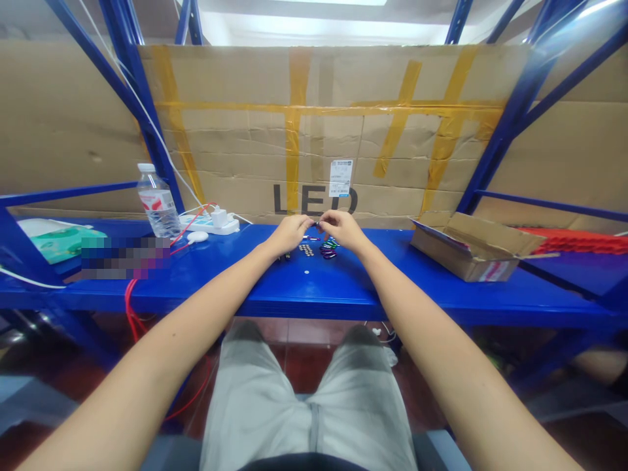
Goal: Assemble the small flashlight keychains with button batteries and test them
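Note:
Both hands meet above the middle of the blue table (314, 291). My left hand (291, 233) is closed, its fingertips pinching a small dark piece (316, 223) whose kind is too small to make out. From the other side, the closed fingertips of my right hand (339, 227) meet the same spot. Below them lies a group of small round metallic pieces (307, 250). Shiny purple and green metallic parts (329, 248) are heaped to the right of these. Some small dark pieces (284, 258) show partly under my left wrist.
On the left stand a water bottle (159, 203), a white power strip (216, 226) with cables, and a green packet (66, 242). An open cardboard box (473, 245) sits on the right, with red material (583, 241) behind. A large cardboard panel (235, 150) closes off the back.

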A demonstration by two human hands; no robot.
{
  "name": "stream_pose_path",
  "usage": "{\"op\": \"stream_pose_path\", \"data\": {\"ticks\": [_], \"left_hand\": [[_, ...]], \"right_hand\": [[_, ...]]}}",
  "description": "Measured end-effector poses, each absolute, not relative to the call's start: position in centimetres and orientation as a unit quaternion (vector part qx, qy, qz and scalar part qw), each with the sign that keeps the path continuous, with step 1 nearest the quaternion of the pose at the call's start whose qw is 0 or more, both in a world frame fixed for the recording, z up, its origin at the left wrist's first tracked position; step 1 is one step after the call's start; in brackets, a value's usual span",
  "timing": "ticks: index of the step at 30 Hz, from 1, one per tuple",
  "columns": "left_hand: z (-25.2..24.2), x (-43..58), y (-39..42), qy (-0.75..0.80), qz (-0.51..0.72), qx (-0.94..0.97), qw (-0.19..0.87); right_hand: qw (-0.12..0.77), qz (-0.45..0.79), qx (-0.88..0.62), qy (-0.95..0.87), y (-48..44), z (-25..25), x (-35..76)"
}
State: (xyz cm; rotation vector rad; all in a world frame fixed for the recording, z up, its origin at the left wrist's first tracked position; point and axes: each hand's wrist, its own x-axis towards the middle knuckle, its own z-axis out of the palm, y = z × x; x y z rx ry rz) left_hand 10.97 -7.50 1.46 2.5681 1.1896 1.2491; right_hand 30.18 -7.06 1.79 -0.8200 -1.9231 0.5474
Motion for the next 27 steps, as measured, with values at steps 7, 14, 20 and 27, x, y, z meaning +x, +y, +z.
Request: {"op": "stream_pose_path", "data": {"ticks": [7, 14, 20, 27], "left_hand": [[1.3, 11.3, -7.4, 0.396, 0.396, 0.828, 0.022], [1.1, 11.1, -7.8, 0.352, 0.394, 0.848, 0.046], [1.4, 11.3, -8.2, 0.358, 0.398, 0.843, 0.045], [1.7, 11.6, -8.0, 0.393, 0.37, 0.841, 0.043]], "right_hand": [[0.459, 0.24, -0.34, -0.784, -6.7, 1.5, 30.5], [0.408, 0.307, -0.348, -0.786, -6.9, 1.4, 30.5], [0.382, 0.277, -0.351, -0.809, -7.5, 1.5, 30.6], [0.385, 0.194, -0.334, -0.838, -7.0, 1.2, 30.9]]}}
